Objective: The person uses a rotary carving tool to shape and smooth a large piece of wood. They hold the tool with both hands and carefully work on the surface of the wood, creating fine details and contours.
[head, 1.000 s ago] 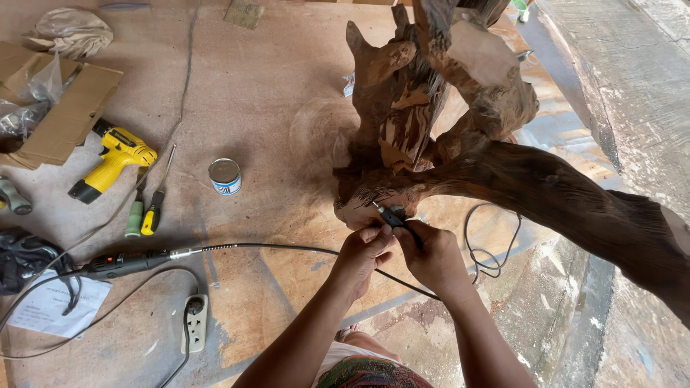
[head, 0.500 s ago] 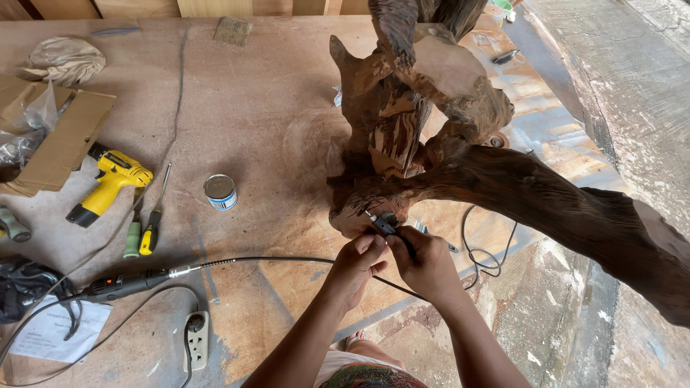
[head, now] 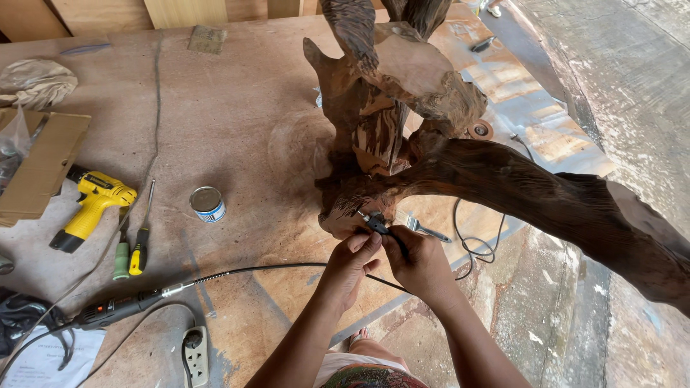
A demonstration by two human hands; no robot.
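Observation:
A large gnarled brown wood sculpture (head: 402,115) stands on the plywood floor, with a thick branch (head: 575,208) reaching right. My left hand (head: 353,257) and my right hand (head: 420,264) are together at its base. Both grip a slim black rotary handpiece (head: 381,228), its tip touching the carved wood. A black flexible shaft (head: 244,271) runs left from the handpiece to a black rotary tool body (head: 115,309) lying on the floor.
On the left lie a yellow cordless drill (head: 90,208), two screwdrivers (head: 133,251), a small tin (head: 208,204), flat cardboard (head: 43,169) and a white power strip (head: 195,356). A paintbrush (head: 424,228) and looped cable (head: 474,244) lie under the branch.
The view has shifted down and closer, so the sculpture fills more of the frame. Both hands stay on the handpiece at the sculpture's base, barely moved.

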